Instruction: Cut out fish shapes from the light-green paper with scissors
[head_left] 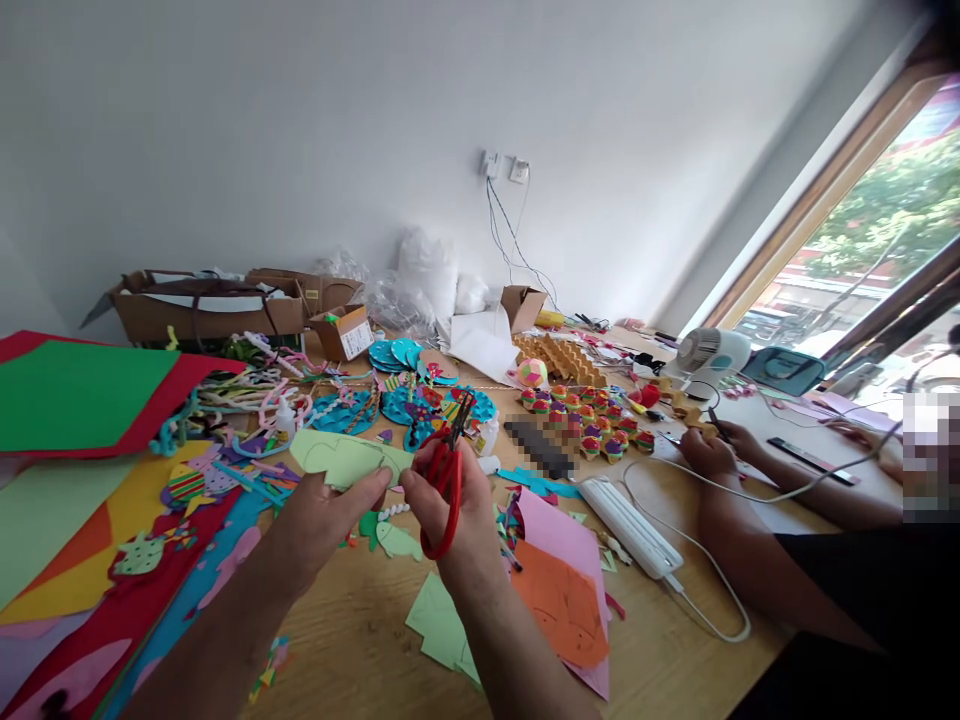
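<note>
1. While the left hand grasps the curved pale green paper sheet with dark drawn lines, left of the red-handled metal scissors, a harder thumb press could crease it, since thin paper bends easily.
2. The right hand is closed round the scissors, its thumb tip at or very near the sheet's edge; managing both at once could loosen the handles or tug the paper into a tear.
3. Because the dark blades point up, clear of the sheet, swinging them down carelessly could nick a fingertip: the fingers of the 2 hands sit close together.
4. Just right of the scissors, a small white plastic bottle could tip if a wrist brushed it.
5. Nearer the person than the scissors, a pale green fish-shaped cut-out and loose pale green paper pieces on the wooden desk could crumple or slide under a forearm.
</note>
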